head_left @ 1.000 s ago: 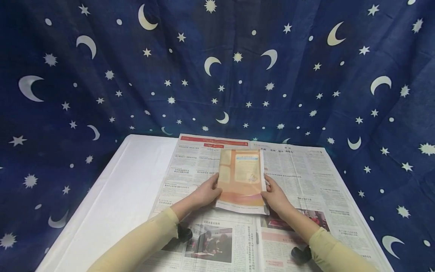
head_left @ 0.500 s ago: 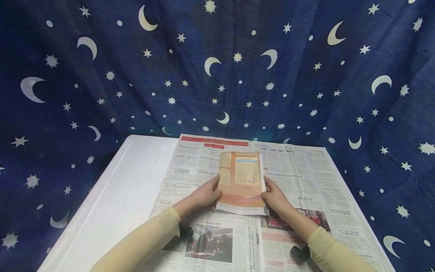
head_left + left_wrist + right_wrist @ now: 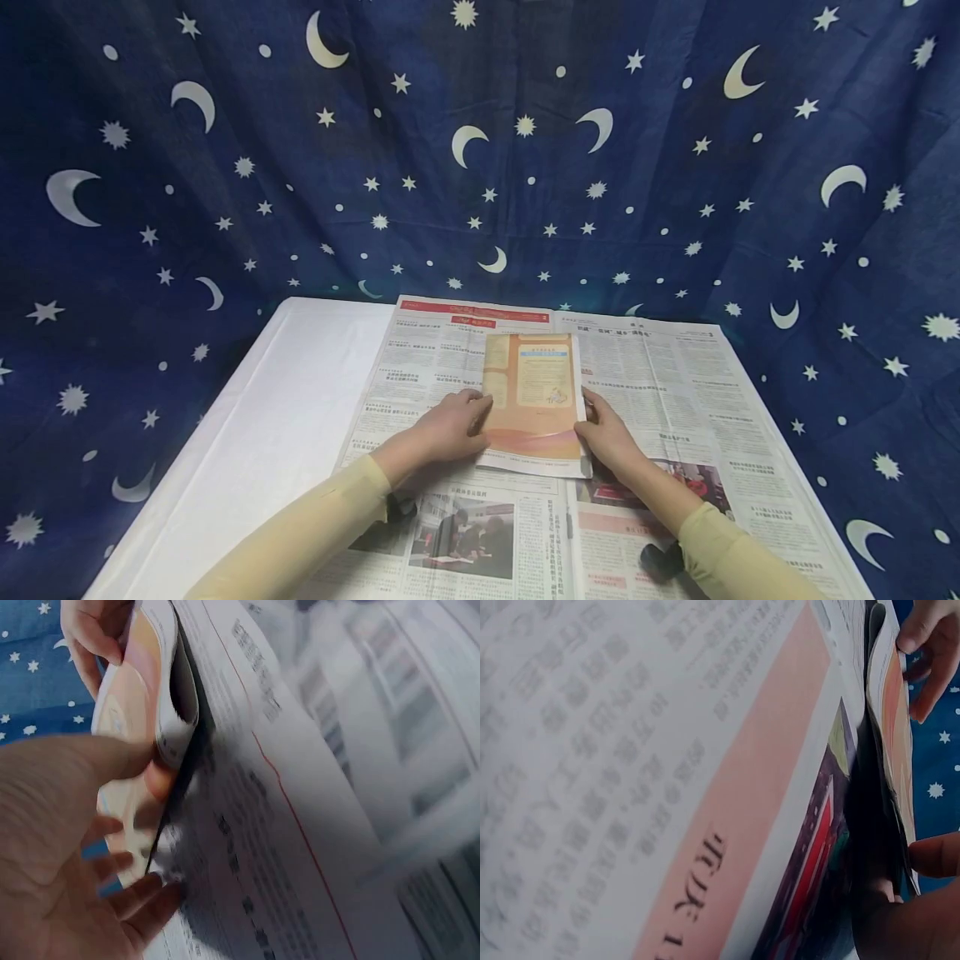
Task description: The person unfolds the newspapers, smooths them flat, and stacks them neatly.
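An orange-covered booklet (image 3: 532, 421) with a white strip along its near edge lies over the newspaper (image 3: 420, 375). In the left wrist view the near end of the booklet (image 3: 150, 667) shows a rounded bend of pages. My left hand (image 3: 450, 427) is at its left edge, thumb and fingertips touching there, the other fingers loosely spread in the left wrist view. My right hand (image 3: 609, 429) grips the right edge, thumb on the cover and fingers beneath. The right wrist view shows the right thumb (image 3: 934, 855) against the booklet (image 3: 889, 712), raised a little off the newsprint.
The newspaper is spread over a white table (image 3: 292, 400), whose bare left part shows. Behind stands a dark blue curtain (image 3: 420, 225) with moons and stars. A dark wrist device (image 3: 660, 562) sits by the right sleeve.
My left hand has shifted its hold, its knuckles now higher and fingers bent over the left edge instead of gripping it. The right hand and booklet have barely moved.
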Action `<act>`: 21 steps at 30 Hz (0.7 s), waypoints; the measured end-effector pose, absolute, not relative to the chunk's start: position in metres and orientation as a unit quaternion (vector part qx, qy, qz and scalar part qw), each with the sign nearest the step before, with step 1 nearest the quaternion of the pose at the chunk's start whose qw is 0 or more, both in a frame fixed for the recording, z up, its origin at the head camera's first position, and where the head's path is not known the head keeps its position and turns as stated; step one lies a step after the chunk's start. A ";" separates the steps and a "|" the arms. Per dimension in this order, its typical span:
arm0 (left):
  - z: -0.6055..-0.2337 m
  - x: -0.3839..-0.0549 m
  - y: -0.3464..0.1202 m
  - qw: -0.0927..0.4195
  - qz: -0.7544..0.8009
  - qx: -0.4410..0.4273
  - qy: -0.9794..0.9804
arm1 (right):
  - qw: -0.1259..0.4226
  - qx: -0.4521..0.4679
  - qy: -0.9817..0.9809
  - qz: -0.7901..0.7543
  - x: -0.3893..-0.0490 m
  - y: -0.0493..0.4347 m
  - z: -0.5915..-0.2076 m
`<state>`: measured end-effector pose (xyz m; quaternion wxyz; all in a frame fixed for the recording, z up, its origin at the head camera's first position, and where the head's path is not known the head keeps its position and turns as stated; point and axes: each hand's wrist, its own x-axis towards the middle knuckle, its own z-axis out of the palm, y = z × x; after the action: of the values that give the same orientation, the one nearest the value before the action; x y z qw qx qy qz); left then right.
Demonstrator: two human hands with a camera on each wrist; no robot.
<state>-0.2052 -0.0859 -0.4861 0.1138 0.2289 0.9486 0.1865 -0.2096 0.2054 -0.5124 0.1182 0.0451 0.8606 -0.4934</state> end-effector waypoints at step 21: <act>-0.503 -0.207 -0.093 0.125 0.112 0.305 0.938 | 0.122 -0.004 0.810 -0.573 -0.179 0.199 -0.494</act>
<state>-0.2069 -0.0934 -0.5027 0.1246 0.3046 0.9377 0.1118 -0.1794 0.1994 -0.4936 0.1219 -0.0042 0.8103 -0.5732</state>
